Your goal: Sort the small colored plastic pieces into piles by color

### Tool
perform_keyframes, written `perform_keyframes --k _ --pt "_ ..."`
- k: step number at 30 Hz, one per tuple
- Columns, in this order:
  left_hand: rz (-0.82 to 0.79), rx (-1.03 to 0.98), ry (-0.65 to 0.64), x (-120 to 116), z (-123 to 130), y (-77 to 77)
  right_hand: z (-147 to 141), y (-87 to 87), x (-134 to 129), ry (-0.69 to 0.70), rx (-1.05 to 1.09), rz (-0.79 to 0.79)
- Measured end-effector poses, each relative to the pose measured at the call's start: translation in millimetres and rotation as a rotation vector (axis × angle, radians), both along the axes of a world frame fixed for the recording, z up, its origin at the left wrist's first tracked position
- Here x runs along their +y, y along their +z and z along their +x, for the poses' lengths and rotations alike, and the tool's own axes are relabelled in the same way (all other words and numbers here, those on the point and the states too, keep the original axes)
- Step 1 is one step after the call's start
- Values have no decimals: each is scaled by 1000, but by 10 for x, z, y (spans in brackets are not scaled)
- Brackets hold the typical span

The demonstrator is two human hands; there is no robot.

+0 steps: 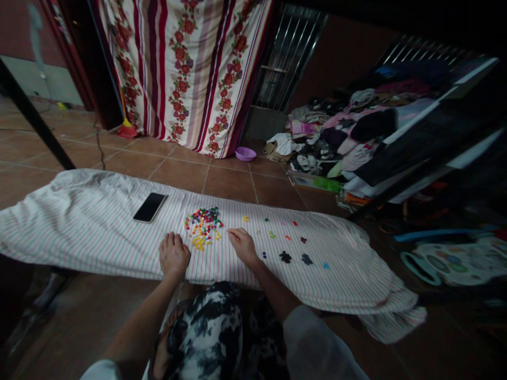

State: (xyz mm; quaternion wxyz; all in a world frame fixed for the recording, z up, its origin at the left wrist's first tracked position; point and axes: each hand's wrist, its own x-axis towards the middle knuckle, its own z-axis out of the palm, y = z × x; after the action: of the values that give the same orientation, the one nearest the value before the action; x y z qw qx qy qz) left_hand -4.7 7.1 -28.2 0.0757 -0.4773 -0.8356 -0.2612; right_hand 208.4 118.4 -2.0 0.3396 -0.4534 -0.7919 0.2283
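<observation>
I'm apparently colour-sorting pieces (203,224), next needing a fine pinch; whether left hand (174,254), by the surface (106,237)'s near edge, or right hand (242,245) is grasping any, I can't tell.

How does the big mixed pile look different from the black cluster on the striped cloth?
The mixed pile shows many colours, red, yellow and green among them; the black cluster looks uniformly dark. The mixed pile spreads wider, while the black cluster is small. The mixed pile lies left of the right hand, the black cluster to its right. Both are groups of little pieces lying on the striped cloth.
</observation>
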Motion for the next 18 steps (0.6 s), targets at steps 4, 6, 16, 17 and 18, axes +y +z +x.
perform_keyframes --k 4,6,16,17,18 --pt "-7 9 5 4 4 8 -432 -11 62 97 -153 12" --pt "-21 20 6 3 9 19 -606 0 101 121 -229 24" --pt "28 32 19 34 3 -42 -1301 112 254 84 -501 6" --pt "32 29 21 37 2 -50 -1352 119 264 84 -507 0" --pt "31 27 21 39 1 -56 -1397 124 272 86 -516 -6"
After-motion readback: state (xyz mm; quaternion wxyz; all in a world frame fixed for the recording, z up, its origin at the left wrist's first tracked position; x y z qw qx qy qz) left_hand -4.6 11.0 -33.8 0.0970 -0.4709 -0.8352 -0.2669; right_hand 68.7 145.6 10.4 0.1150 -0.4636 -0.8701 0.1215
